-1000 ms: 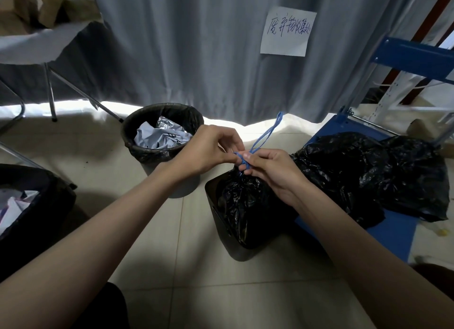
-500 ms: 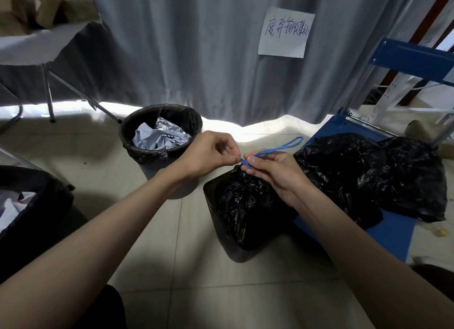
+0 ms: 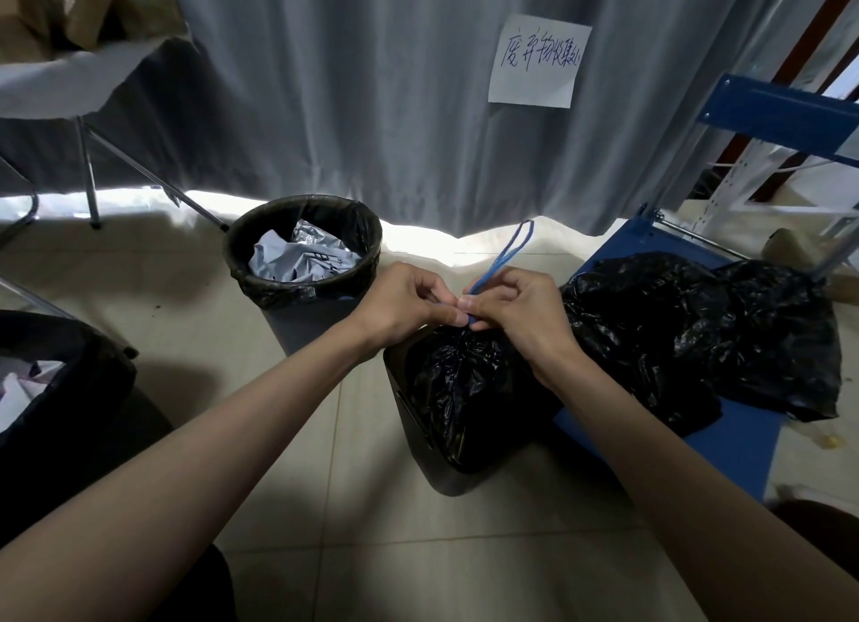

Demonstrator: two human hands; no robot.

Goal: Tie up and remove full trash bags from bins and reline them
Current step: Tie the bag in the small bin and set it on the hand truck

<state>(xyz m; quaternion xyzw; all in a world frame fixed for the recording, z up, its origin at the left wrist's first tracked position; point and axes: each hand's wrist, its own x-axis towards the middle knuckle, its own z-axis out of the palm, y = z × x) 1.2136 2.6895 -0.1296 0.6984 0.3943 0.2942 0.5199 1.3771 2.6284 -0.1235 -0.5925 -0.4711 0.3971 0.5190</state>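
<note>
Both hands meet over the gathered neck of the black bag (image 3: 465, 389), which still sits inside the small dark bin (image 3: 418, 440) directly below the grip: the left hand (image 3: 404, 305) and right hand (image 3: 516, 314) are each pinched shut on the blue drawstring (image 3: 504, 259), thumbs touching, with its loop standing up and away from the fingers. To tie well, I would keep the neck bunched tight just under the pinch and draw the knot down snug against the plastic. Only then lift the bag clear.
</note>
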